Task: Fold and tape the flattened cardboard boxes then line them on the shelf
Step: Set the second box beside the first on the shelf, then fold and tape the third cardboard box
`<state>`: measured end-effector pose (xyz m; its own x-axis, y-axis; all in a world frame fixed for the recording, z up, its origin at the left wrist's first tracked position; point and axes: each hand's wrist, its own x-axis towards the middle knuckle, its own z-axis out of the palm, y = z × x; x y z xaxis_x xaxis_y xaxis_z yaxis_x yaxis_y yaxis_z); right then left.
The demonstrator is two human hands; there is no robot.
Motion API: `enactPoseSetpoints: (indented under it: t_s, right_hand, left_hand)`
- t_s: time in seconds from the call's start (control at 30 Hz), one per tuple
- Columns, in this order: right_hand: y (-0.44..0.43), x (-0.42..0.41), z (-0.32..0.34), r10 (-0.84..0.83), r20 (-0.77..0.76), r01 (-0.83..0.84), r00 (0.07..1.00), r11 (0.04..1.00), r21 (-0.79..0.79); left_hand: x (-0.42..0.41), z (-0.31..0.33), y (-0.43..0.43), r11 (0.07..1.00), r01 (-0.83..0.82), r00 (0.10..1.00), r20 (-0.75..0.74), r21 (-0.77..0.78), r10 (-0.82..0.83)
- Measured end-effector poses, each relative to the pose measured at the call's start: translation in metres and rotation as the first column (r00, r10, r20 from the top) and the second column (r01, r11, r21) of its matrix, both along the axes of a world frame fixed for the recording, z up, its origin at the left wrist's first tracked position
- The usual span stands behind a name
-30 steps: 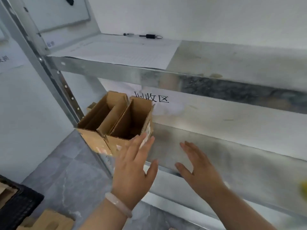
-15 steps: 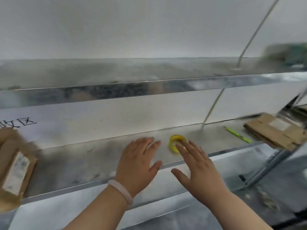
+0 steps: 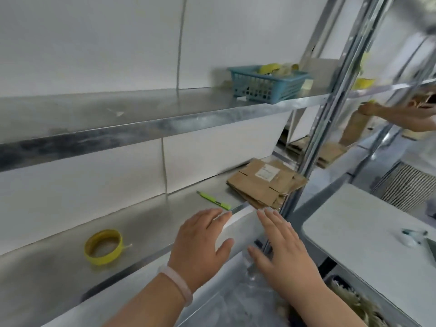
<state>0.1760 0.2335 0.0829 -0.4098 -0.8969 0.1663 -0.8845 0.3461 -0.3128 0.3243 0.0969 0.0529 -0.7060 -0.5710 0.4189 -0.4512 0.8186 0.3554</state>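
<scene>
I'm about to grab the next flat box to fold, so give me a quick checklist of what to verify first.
1. Hands free: left hand and right hand are open and hold nothing. Ok.
2. Stock left: flattened cardboard boxes lie stacked at the shelf's right end. Ok.
3. Tape at hand: tape roll sits on the shelf, left of the left hand. Ok.
4. Path to the stack: green knife lies between the left hand and the boxes. Not ok.
5. Knife blade retracted: cannot tell.
</scene>
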Motion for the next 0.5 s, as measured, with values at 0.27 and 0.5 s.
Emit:
enactPoseSetpoints:
  t_s: [0.27, 0.5]
  right_hand:
    - [-0.05, -0.113, -0.043, -0.112, 0.104, 0.102, 0.988, 0.99, 0.095]
    - [-0.122, -0.204, -0.052, -0.183, 0.149, 0.15, 0.972, 0.967, 0.206]
  left_hand:
    - [-0.112, -0.039, -0.06, 0.991, 0.061, 0.997, 0.038, 0.121, -0.067]
    - [-0.193, -0.069, -0.129, 0.946, 0.116, 0.98, 0.12, 0.301, -0.158]
